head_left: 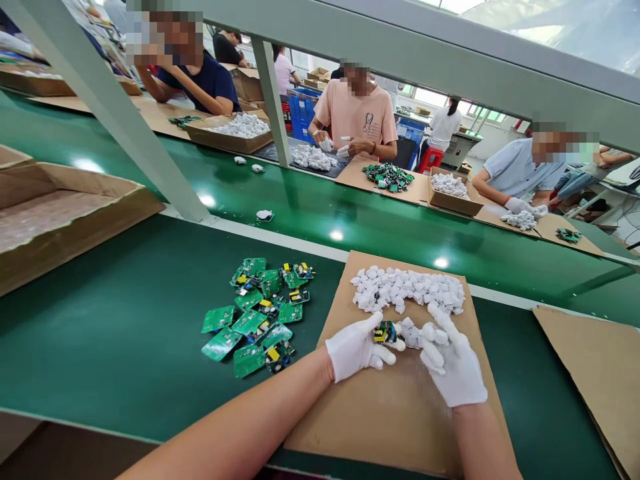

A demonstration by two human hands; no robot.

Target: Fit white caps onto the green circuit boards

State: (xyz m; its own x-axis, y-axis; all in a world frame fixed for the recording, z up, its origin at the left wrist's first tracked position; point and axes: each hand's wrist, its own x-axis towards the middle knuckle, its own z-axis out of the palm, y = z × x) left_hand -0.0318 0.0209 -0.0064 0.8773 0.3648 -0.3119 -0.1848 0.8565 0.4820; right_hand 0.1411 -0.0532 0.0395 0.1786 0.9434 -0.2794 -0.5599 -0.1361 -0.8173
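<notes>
My left hand (pixel 361 347), in a white glove, holds a small circuit board (pixel 385 332) with yellow and black parts between thumb and fingers. Just to its right, my right hand (pixel 453 357), also gloved, has its fingers around a small white lump (pixel 434 333); the fingers partly cover it. More white lumps (pixel 411 332) lie between the hands. Both hands are over a brown cardboard sheet (pixel 385 413). Along the sheet's far edge spreads a pile of white lumps (pixel 407 288). Several green circuit boards (pixel 250 321) lie loosely heaped on the green table to the left.
An open cardboard box (pixel 90 233) stands at the left, another cardboard piece (pixel 595 367) at the right. A green belt (pixel 310 230) crosses behind a pale rail. Metal frame bars (pixel 115 113) slant overhead. Across the belt, people sit with boards and white lumps.
</notes>
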